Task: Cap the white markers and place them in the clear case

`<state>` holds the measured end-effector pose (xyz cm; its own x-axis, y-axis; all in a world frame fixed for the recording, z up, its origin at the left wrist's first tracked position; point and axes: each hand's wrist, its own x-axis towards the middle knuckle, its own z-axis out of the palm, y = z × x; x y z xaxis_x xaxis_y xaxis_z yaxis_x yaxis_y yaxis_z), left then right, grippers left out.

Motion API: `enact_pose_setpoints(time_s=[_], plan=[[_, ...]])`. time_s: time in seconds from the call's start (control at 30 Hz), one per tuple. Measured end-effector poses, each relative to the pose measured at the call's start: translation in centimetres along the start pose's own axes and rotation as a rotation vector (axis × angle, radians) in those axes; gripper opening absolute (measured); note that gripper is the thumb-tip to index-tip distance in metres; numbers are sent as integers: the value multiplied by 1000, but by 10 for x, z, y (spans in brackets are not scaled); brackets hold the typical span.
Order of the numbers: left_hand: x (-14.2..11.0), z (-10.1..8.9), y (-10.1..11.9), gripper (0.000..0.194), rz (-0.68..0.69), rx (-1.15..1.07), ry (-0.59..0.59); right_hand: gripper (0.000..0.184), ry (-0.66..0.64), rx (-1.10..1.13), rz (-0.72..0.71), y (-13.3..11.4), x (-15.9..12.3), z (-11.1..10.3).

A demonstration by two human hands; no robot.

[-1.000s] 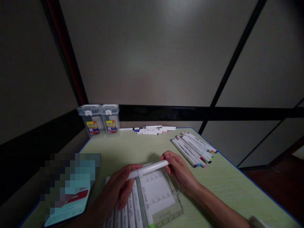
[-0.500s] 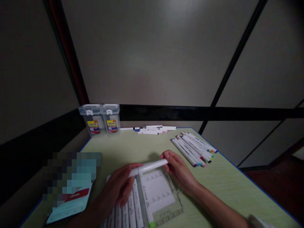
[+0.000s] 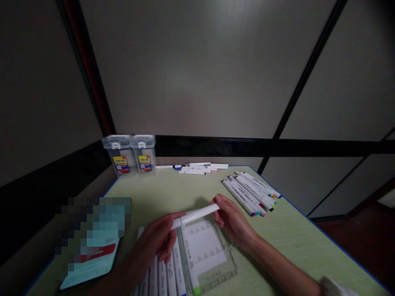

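Note:
A white marker (image 3: 199,214) is held slantwise between my two hands, its right end a little higher. My left hand (image 3: 160,236) grips its left end between thumb and fingers. At the other end, the fingertips of my right hand (image 3: 230,216) pinch the tip. Below the marker lies a clear plastic case (image 3: 212,283) with a white printed insert (image 3: 205,248) and a green-ended marker along its left side. Several white markers (image 3: 177,269) lie side by side just left of the case, partly covered by my left hand.
Two clear lidded boxes (image 3: 145,158) with yellow labels stand at the back left. Loose markers (image 3: 197,168) lie along the back edge, and another group of markers (image 3: 249,193) lies at the right. A lit tablet or phone (image 3: 95,259), partly pixelated, rests at the left.
The marker's right end has risen slightly, with my right hand moving a little up. My left fingers have shifted slightly on the marker. Everything else stays in place.

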<state>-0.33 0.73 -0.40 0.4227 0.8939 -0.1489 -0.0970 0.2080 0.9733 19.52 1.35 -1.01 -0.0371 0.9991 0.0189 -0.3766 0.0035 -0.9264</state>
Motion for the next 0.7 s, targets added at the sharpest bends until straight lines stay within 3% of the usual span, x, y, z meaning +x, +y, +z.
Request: enact_pose_setpoints(time_s=[0.17, 0.7], plan=[[0, 0, -3, 47, 44, 28, -4, 30, -7, -7, -16, -1, -1, 1], [0, 3, 0, 60, 38, 3, -6, 35, -4, -59, -22, 0, 0, -1]])
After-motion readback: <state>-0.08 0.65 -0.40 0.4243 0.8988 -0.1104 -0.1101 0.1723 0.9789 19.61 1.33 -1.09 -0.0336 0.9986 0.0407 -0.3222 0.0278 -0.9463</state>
